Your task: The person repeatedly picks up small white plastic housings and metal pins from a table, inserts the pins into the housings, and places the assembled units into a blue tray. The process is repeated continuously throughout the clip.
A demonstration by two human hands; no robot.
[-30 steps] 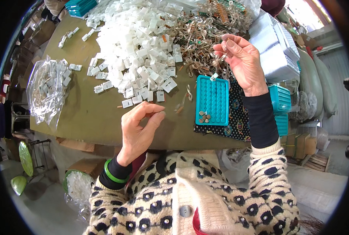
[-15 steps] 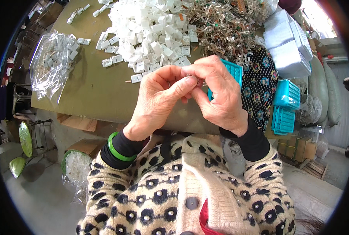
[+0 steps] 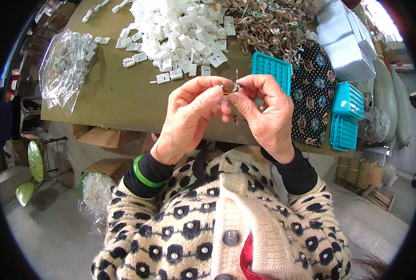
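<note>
Bringing a small shiny piece [image 3: 235, 87] between the fingertips, two bare hands work just left of the teal tray [image 3: 274, 70], which serves as landmark. The right hand [image 3: 268, 119], covering the tray's near edge in this view, pinches the piece between thumb and forefinger; a second shiny item [image 3: 259, 103] shows against its curled fingers. The left hand [image 3: 187, 114], farther left of the tray, has thumb and forefinger drawn together beside the piece; whether they grip it is too small to tell. The palms are apart, the fingertips nearly meeting. Left of the tray lie heaped white plastic parts [image 3: 177, 35]; beyond it, a tangle of clear and brownish pieces [image 3: 264, 21]; to its right, a patterned dark cloth [image 3: 313, 95]. Likely faults: the piece could slip if either pinch loosens, its size leaving little to hold; the second item could drop should the right fingers uncurl.
</note>
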